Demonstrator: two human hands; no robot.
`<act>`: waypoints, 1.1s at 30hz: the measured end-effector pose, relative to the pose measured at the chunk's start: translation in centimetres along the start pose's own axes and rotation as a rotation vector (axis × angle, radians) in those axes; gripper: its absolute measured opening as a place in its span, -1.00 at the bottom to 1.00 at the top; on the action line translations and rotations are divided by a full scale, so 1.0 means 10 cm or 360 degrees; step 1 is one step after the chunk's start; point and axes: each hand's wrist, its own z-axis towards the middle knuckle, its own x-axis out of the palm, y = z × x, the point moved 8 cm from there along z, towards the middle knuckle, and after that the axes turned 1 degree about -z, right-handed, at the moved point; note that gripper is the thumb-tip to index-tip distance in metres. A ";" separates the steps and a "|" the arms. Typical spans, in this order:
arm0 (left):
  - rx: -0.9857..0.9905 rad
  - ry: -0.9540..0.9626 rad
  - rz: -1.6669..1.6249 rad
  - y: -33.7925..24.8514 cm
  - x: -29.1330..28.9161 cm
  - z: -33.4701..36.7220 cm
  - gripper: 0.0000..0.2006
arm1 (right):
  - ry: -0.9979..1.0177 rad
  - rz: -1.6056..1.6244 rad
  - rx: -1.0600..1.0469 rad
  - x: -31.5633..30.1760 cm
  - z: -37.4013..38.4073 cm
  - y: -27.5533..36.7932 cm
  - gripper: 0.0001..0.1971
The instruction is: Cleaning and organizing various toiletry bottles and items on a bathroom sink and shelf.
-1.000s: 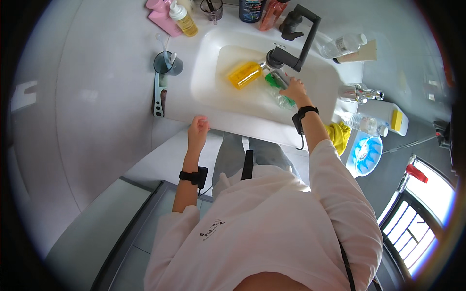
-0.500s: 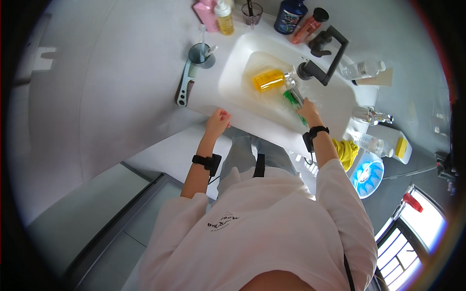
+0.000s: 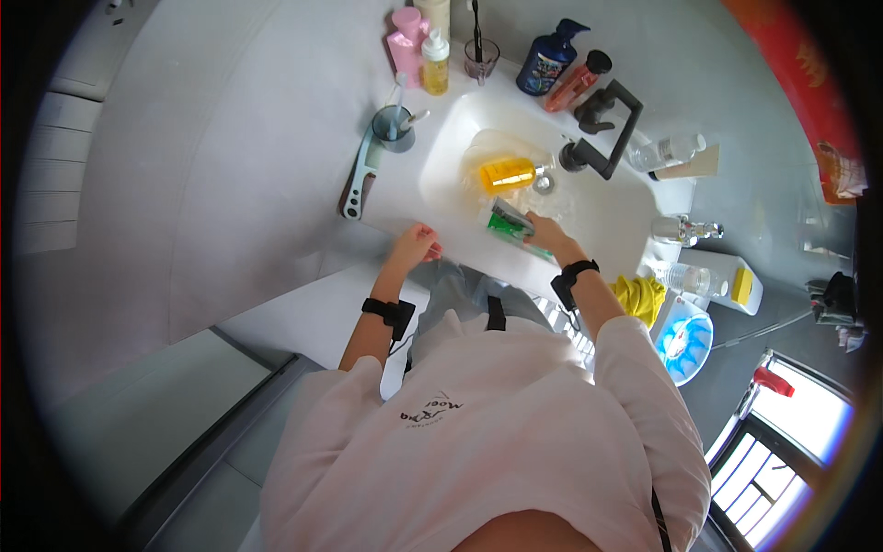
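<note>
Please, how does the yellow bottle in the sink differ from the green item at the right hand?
The yellow bottle lies loose in the sink; the green item is held by the right hand. The green item is closer to the sink's front edge; the yellow bottle is farther back. Both appear within the sink's outline.

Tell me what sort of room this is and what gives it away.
Most likely a bathroom: there is a white sink with a black faucet, a gray cup holding a blue toothbrush, and a comb beside that cup.
</note>
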 end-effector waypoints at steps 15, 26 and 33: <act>-0.0387 0.0230 -0.0012 -0.01 0.00 -0.02 -0.72 | -0.0599 0.0147 0.0013 -1.44 -0.98 0.68 -0.54; -0.0428 0.0393 -0.0065 -0.10 0.07 -0.03 -0.67 | -0.0403 -0.0439 0.0442 -0.85 -0.97 -0.10 -0.60; -0.0435 0.0434 -0.0084 -0.09 0.02 -0.04 -0.66 | -0.0815 -0.0408 0.0018 -1.60 -1.34 0.39 -0.60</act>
